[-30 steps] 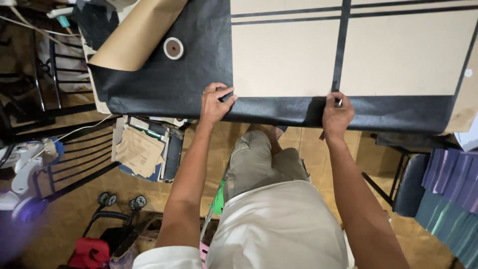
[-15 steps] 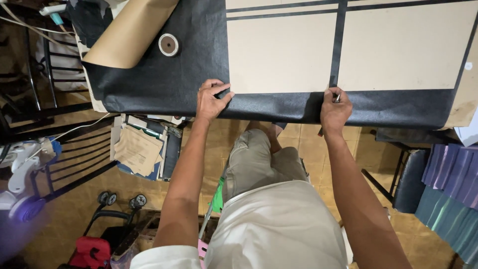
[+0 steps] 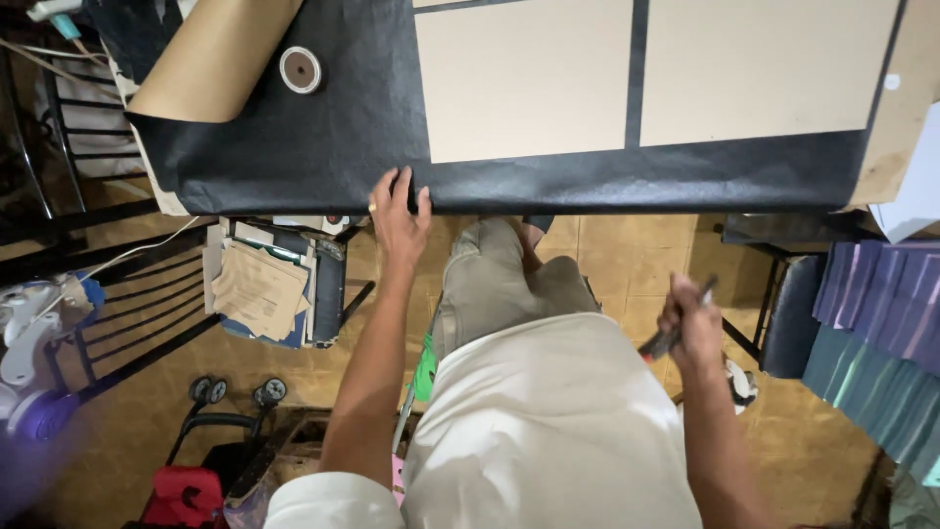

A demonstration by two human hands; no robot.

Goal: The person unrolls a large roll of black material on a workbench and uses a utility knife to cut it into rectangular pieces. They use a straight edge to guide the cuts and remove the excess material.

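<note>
We are looking down at a worktop (image 3: 881, 167) covered by a black sheet (image 3: 323, 137), which is filling the upper part of the view from about 10 to 2 o'clock. Our left hand (image 3: 399, 217) is resting on the sheet's near edge, fingers (image 3: 384, 188) spread open and lying flat on the black material, thumb at the edge, gripping nothing. The sheet is sitting directly under those fingers and running off toward 3 o'clock and 9 o'clock from them.

Two tan panels are lying on the sheet: the left panel (image 3: 524, 78) at 1 o'clock of the left hand, its near corner just beside the fingertips but apart from them, and the right panel (image 3: 764, 69) further toward 2 o'clock, with a black strip showing between them.

Our right hand (image 3: 691, 328) is hanging off the worktop, down at 4 o'clock of the left hand, well apart from the sheet edge. Its fingers are closed around a thin dark tool (image 3: 676, 333), tip pointing up toward 1 o'clock; we cannot tell what kind of tool it is.

At 11 o'clock of the left hand, a brown paper roll (image 3: 211, 64) is lying on the sheet with a tape roll (image 3: 300, 70) just beside it. At 8 o'clock, below the worktop, a stack of brown papers (image 3: 257, 289) is sitting.
</note>
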